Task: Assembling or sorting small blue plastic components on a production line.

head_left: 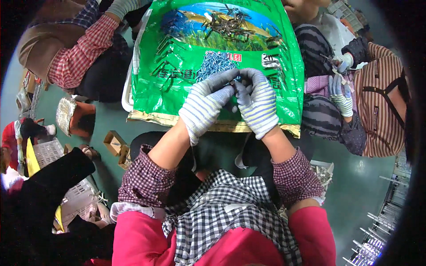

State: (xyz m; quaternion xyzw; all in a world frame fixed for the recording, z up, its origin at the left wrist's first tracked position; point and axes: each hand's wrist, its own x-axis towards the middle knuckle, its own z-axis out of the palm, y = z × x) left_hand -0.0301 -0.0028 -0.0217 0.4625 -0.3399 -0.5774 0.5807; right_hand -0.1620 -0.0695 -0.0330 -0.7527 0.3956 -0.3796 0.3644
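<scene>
My left hand (205, 103) and my right hand (257, 103), both in striped knit gloves, meet over the near part of a green printed plastic sack (177, 98). The fingers of each are closed, fingertips together around a small dark piece (233, 83), mostly hidden by the gloves. Just beyond them lies a heap of small bluish metal pins or screws (216, 63). Farther off on the sack is a pile of dark, thin metal parts (228, 24), and more dark slender pieces (166, 52) lie along the left side.
A white tray rim (128, 91) shows under the sack's left edge. Co-workers sit close by at left and right, one with a striped-gloved hand (341, 94). Small cardboard boxes (114, 142), white crates (49, 153) and a white bin of parts (323, 172) stand on the green floor.
</scene>
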